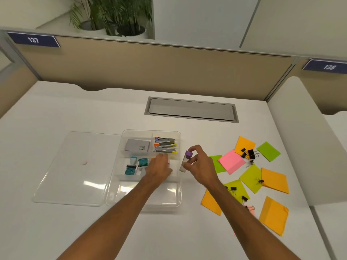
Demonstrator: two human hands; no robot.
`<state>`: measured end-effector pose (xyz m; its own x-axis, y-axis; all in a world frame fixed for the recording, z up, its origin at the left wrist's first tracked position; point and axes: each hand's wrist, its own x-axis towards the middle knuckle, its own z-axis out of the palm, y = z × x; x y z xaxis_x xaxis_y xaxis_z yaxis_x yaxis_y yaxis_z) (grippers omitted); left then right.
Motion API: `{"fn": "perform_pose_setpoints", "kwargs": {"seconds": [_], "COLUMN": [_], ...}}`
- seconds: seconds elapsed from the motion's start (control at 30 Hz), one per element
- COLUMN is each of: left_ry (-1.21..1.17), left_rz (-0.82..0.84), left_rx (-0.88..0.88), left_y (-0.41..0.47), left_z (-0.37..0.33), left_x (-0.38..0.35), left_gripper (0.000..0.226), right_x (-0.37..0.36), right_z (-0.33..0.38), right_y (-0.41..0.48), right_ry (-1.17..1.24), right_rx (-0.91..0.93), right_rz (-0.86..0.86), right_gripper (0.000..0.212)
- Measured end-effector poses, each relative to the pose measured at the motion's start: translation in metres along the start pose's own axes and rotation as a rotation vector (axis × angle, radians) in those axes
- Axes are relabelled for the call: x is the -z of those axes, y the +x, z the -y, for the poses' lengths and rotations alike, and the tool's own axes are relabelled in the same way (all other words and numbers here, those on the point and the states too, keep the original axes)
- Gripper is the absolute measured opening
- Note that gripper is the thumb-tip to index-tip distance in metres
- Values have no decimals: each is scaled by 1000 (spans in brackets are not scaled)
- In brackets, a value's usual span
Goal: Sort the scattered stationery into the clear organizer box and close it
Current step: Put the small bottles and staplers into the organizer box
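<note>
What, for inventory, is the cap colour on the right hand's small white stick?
Purple cap on the white stick; head view.

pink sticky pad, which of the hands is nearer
Right. The right hand, gripping a purple-capped stick, is just left of the pink sticky pad; the left hand is farther left, inside the organizer box.

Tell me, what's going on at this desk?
A person is tidying stationery into a clear organizer box. Their right hand holds a purple-capped white stick just beside the box's right wall, while the left hand reaches into a middle compartment; what it touches there is hidden. Several staplers already sit in a back compartment. The lid lies flat to the box's left, and coloured note pads and black binder clips lie scattered on the desk to the right.
</note>
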<state>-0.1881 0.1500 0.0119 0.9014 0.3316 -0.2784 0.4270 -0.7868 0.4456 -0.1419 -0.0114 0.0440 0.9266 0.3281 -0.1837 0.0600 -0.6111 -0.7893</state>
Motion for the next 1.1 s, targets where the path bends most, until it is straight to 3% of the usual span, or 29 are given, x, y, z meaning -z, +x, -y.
{"fn": "perform_pose_setpoints", "kwargs": {"seconds": [0.3, 0.4, 0.57, 0.77, 0.97, 1.1], "left_ry": [-73, -77, -119, -168, -191, -190], "left_rz": [-118, -157, -193, -199, -193, -180], "left_rx": [-82, -76, -74, -46, -32, -38], "left_y": [-8, -11, -16, -17, -21, -24], "left_z": [17, 24, 35, 37, 34, 34], "left_x": [14, 24, 37, 43, 46, 47], "left_gripper": [34, 34, 32, 32, 33, 33], "right_x": [-42, -49, -46, -29, -38, -46], "right_z": [17, 22, 35, 52, 56, 47], "right_y": [15, 19, 33, 41, 40, 36], "right_ry": [-361, -372, -419, -607, -718, -762], "right_rx": [232, 218, 235, 301, 217, 267], "right_rz": [45, 52, 86, 197, 345, 334], "right_gripper": [50, 53, 36, 31, 44, 38]}}
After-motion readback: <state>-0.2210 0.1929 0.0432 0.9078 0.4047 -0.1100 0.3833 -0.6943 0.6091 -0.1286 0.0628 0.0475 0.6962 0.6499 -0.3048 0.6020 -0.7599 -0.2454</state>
